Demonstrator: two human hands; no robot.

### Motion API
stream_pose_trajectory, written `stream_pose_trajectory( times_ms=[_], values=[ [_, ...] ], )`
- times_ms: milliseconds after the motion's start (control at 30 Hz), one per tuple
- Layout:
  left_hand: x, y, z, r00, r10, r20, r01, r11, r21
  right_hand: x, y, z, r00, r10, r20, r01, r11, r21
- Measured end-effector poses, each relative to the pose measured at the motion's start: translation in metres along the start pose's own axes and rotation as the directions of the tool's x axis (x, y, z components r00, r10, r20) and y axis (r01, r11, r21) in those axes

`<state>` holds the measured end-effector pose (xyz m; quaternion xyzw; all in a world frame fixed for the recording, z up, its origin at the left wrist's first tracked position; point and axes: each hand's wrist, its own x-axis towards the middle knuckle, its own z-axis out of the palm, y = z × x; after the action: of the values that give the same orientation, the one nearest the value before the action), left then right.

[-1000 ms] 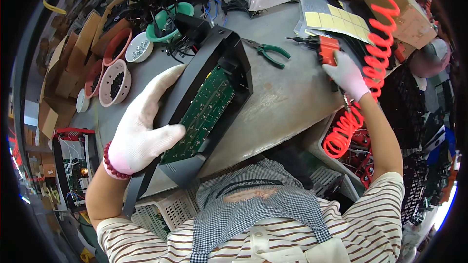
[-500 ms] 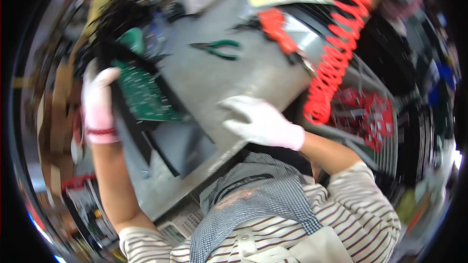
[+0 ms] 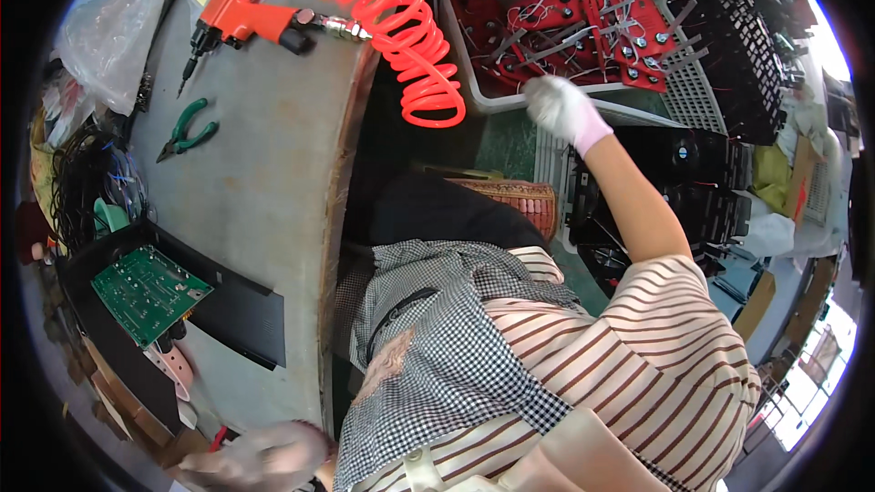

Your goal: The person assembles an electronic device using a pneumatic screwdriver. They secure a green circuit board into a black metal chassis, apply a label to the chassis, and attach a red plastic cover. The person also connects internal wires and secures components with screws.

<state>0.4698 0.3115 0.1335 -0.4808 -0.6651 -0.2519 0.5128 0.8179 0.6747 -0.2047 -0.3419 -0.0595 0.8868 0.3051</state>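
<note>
- Right hand (image 3: pixel 558 112), white-gloved, was at the near rim of our white plastic basket (image 3: pixel 497 103) of wired red panels (image 3: pixel 629 32); fingers looked curled, we couldn't tell whether they gripped anything.
- Left hand (image 3: pixel 260 457), gloved, blurred at the bottom edge; we couldn't tell how open or holding what.
- Green circuit board (image 3: pixel 150 292) sat in the angular black housing (image 3: pixel 235 310) on our grey tabletop (image 3: pixel 273 182).
- Red pistol-shaped driver (image 3: pixel 239 16) lay near green-handled pliers (image 3: pixel 180 140).
</note>
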Motion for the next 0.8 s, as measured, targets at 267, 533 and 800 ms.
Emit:
stream_pose_trajectory(
  times_ms=[267,533,800],
  values=[
    [0.0,0.087,0.142,0.511,0.147,0.847,0.26,0.912,-0.315,0.116,-0.029,-0.057,0.855,-0.219,-0.47,-0.036,0.879,-0.476],
    [-0.013,0.138,0.235,0.42,0.207,0.884,0.152,0.944,-0.293,0.197,-0.008,-0.08,0.796,-0.353,-0.492,-0.041,0.779,-0.626],
    [0.006,0.145,0.254,0.272,0.244,0.931,0.123,0.951,-0.285,0.285,-0.023,-0.04,0.781,-0.622,-0.05,0.135,0.247,-0.96]
  ],
)
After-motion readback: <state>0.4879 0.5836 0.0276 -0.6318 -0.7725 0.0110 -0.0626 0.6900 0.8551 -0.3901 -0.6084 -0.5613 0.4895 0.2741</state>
